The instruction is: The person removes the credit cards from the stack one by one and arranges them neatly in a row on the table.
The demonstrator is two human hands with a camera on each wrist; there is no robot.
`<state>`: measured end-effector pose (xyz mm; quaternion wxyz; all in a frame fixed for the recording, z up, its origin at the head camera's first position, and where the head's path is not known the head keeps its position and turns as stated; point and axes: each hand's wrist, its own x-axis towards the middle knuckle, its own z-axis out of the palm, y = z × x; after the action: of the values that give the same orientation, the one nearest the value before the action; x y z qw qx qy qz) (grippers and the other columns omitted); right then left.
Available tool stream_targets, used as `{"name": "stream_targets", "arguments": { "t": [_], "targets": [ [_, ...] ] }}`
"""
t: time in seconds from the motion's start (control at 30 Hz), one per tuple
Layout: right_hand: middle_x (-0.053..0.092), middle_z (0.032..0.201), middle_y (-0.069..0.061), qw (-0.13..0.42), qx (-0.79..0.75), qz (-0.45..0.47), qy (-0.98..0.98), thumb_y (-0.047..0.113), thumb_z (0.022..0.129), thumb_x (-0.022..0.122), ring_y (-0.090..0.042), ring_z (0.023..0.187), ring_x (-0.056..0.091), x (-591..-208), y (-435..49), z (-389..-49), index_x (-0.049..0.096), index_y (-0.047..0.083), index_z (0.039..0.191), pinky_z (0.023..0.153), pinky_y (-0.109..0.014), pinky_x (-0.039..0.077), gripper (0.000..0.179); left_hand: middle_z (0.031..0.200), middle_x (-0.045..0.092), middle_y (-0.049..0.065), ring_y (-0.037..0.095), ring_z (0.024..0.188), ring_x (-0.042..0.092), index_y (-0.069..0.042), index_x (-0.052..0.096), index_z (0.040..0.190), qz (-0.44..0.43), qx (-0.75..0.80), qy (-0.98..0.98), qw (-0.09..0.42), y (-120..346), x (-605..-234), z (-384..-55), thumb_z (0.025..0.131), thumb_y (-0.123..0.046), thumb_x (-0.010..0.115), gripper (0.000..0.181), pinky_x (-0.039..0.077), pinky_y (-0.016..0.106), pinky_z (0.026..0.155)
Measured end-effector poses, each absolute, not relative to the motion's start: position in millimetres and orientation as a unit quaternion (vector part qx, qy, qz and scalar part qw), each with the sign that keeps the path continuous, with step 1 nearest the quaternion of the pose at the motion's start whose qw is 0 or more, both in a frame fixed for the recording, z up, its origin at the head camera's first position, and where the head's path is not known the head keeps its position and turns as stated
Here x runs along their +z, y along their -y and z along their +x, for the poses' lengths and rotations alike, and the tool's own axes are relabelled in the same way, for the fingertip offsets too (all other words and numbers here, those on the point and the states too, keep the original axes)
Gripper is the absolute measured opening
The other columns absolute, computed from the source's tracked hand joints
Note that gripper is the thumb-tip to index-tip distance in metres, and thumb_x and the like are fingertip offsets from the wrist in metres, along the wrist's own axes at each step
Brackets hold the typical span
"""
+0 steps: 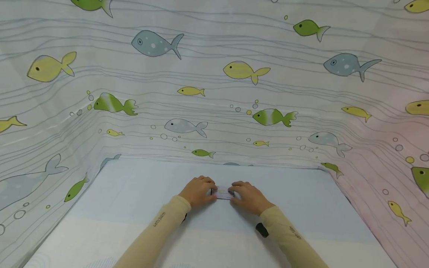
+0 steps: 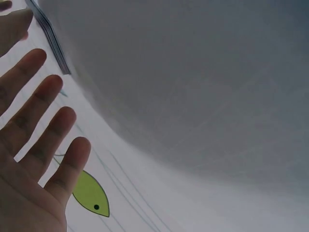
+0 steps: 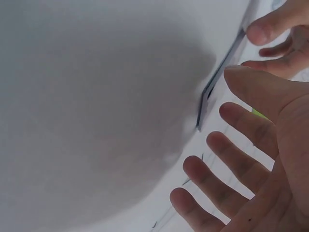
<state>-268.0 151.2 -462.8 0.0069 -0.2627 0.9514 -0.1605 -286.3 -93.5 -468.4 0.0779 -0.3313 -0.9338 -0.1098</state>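
Observation:
A small, flat, pinkish-purple rectangular item (image 1: pixel 222 192) with dark ends lies on the pale surface between both hands. In the left wrist view its thin edge (image 2: pixel 52 42) looks layered and striped, and in the right wrist view the edge (image 3: pixel 219 72) bends near one end. My left hand (image 1: pixel 199 191) is at its left end, fingers extended and spread, thumb close to the edge. At the right end is my right hand (image 1: pixel 249 197), its relaxed fingers (image 3: pixel 236 159) apart and its thumb beside the edge. Neither hand's fingers wrap round the item.
Pale cloth covers the flat surface (image 1: pixel 140 201). Fish-print sheeting (image 1: pixel 214 108) rises as a wall behind it and along both sides. A dark device (image 1: pixel 262 230) sits under the right wrist. Both forearms wear beige sleeves (image 1: pixel 157 227).

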Motion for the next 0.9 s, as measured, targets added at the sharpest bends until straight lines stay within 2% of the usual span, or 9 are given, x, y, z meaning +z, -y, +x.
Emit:
{"name": "stream_targets", "arguments": {
  "t": [0.43, 0.67, 0.9],
  "targets": [
    [0.063, 0.129, -0.004, 0.000, -0.142, -0.257, -0.956, 0.027, 0.089, 0.079, -0.027, 0.121, 0.058, -465.6, -146.2, -268.0, 0.075, 0.018, 0.118, 0.103, -0.047, 0.047, 0.030, 0.117, 0.068, -0.001, 0.024, 0.113, 0.060, -0.019, 0.076, 0.101, -0.332, -0.114, 0.934, 0.069, 93.4, -464.8, -282.4, 0.090, -0.034, 0.077, 0.018, 0.048, 0.045, 0.097],
    [0.066, 0.123, -0.001, 0.002, -0.136, -0.254, -0.958, 0.027, 0.087, 0.081, -0.023, 0.115, 0.060, -466.1, -145.1, -269.9, 0.075, 0.021, 0.114, 0.101, -0.044, 0.050, 0.028, 0.116, 0.068, -0.001, 0.024, 0.113, 0.060, -0.020, 0.076, 0.103, -0.327, -0.111, 0.937, 0.046, 92.8, -463.1, -283.3, 0.089, -0.035, 0.078, 0.021, 0.048, 0.045, 0.097],
    [0.064, 0.120, -0.001, 0.002, -0.145, -0.263, -0.954, 0.025, 0.087, 0.082, -0.022, 0.113, 0.058, -466.4, -146.9, -272.2, 0.070, 0.018, 0.123, 0.098, -0.043, 0.051, 0.039, 0.120, 0.067, 0.002, 0.026, 0.113, 0.061, -0.018, 0.073, 0.114, -0.332, -0.106, 0.936, 0.040, 92.1, -463.4, -285.3, 0.089, -0.037, 0.077, 0.032, 0.049, 0.045, 0.096]
  ]
}}
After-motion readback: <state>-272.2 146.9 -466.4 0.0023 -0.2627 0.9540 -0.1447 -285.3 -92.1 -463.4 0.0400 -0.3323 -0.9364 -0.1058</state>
